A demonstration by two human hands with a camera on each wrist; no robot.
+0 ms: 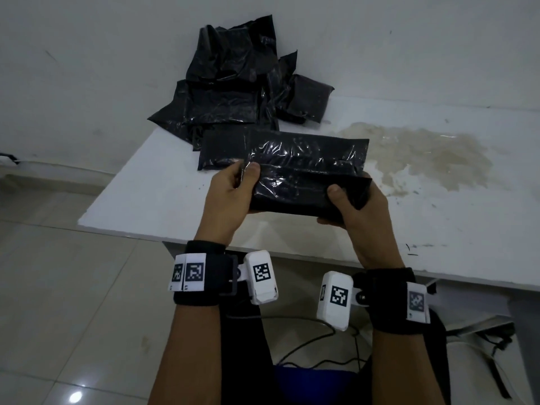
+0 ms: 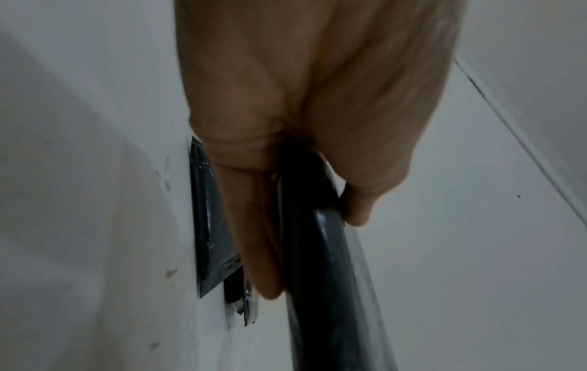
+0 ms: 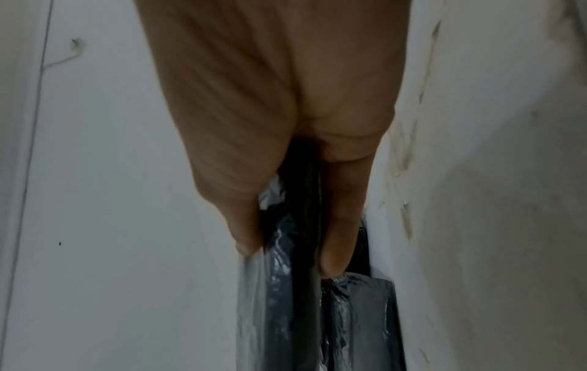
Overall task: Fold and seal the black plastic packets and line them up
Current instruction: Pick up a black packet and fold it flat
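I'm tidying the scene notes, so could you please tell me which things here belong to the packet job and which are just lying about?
Part of the job:
- held packet, gripped by left hand and right hand
- flat packet lying behind it
- packet pile at the far corner

Just lying about:
- brownish stain on the white table
- cables below
- blue item underneath

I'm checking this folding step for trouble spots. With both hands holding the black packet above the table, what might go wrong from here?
1. The left hand and right hand grip only the ends of the held packet; the glossy film may slip and the fold spring open.
2. It hangs near the table front edge, so a drop might reach the floor.
3. The heap of packets behind looks loosely stacked and could slide when reached for.
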